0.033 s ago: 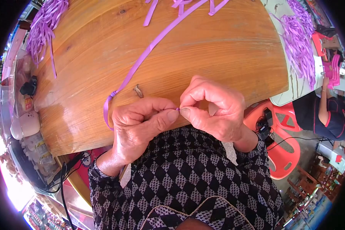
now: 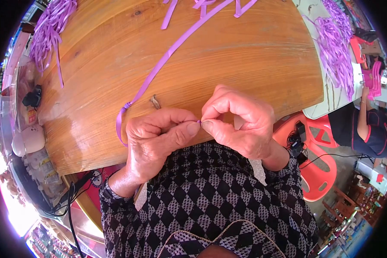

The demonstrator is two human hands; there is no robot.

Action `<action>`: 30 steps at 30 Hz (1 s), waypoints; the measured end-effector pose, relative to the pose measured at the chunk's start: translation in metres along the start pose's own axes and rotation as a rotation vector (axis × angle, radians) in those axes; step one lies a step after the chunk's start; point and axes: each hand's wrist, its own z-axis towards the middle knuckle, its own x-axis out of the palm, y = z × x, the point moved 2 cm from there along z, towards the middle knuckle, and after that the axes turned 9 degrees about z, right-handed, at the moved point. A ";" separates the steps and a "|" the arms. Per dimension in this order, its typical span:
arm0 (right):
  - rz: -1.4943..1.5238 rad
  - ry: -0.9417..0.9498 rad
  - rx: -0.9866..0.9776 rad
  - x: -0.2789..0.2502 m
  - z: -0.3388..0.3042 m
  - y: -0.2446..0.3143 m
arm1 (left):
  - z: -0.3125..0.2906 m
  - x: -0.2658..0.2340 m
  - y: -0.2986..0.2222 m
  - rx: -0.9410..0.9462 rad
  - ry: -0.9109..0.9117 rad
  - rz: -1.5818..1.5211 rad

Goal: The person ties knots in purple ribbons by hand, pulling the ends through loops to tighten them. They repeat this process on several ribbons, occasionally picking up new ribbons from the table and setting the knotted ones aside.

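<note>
A narrow purple ribbon (image 2: 158, 69) runs from the far edge of the view down the wooden table toward my left hand (image 2: 157, 139). It has a small knot (image 2: 127, 105), and below that it curves down behind the hand. My left thumb and forefinger are closed on a tiny purple bit between the hands. My right hand (image 2: 247, 122) pinches the same spot, its fingertips touching the left ones. Only a speck of purple shows there, likely ribbon, and the fingers cover the rest. Both hands are near the table's front edge, above my lap.
The wooden table (image 2: 245, 64) bears a purple ribbon bundle (image 2: 51, 34) at far left and ribbon ends at the back. More ribbons (image 2: 333, 56) lie on a white table at right. An orange stool (image 2: 318, 172) stands at right, near a person in dark clothes (image 2: 365, 129).
</note>
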 end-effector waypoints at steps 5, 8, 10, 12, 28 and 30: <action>0.013 0.008 0.018 -0.002 -0.002 -0.001 | 0.002 -0.002 0.000 -0.108 0.009 -0.107; -0.080 -0.041 -0.093 0.001 0.005 -0.001 | 0.004 -0.004 0.001 -0.127 -0.014 -0.132; -0.153 -0.107 -0.187 0.000 0.009 0.000 | 0.007 -0.004 0.000 -0.123 -0.017 -0.142; -0.285 0.083 -0.267 0.003 0.011 0.001 | 0.008 -0.003 -0.001 -0.179 0.034 -0.225; -0.257 0.148 -0.166 0.000 0.002 -0.001 | 0.000 -0.015 0.003 -0.184 0.042 -0.037; -0.285 0.163 -0.197 -0.005 0.006 0.000 | 0.002 -0.014 0.005 -0.219 0.013 -0.219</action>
